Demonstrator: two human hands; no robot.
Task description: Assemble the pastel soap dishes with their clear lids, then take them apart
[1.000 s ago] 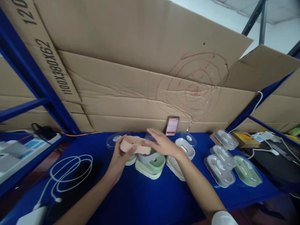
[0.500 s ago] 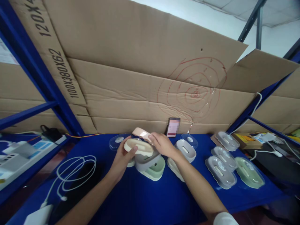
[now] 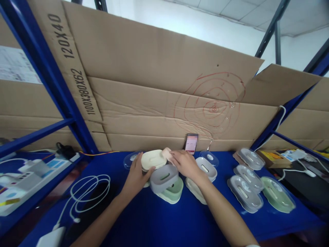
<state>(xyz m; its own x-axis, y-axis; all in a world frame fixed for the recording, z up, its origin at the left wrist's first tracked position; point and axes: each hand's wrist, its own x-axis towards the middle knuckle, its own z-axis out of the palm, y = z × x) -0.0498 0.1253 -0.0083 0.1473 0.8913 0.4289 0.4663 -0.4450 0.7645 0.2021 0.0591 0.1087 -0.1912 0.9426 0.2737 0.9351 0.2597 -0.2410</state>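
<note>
My left hand (image 3: 137, 175) is closed on the edge of a cream oval soap dish (image 3: 153, 160), fingers at its far left side and thumb along the near rim. My right hand (image 3: 187, 165) pinches a pale pink soap dish part (image 3: 167, 153) by the cream dish's right end; my fingers cover much of it. Just below lies a grey soap dish (image 3: 164, 177) with a slot, resting partly over a light green one (image 3: 174, 192). Under my right forearm, a cream piece (image 3: 193, 188) is partly hidden. Beyond it is a whitish slotted dish (image 3: 206, 168).
Clear-lidded soap dishes, grey (image 3: 244, 195) and green (image 3: 277, 195) among them, stand at the right. Clear lids (image 3: 209, 157) lie near the cardboard wall (image 3: 144, 109), where a phone (image 3: 191, 143) leans. A coiled white cable (image 3: 89, 187) and power strip (image 3: 20, 188) are leftward.
The cream dish has turned from showing its hollow inside to its smooth outer face. The pink part has come down beside it. My view has tilted slightly upward.
</note>
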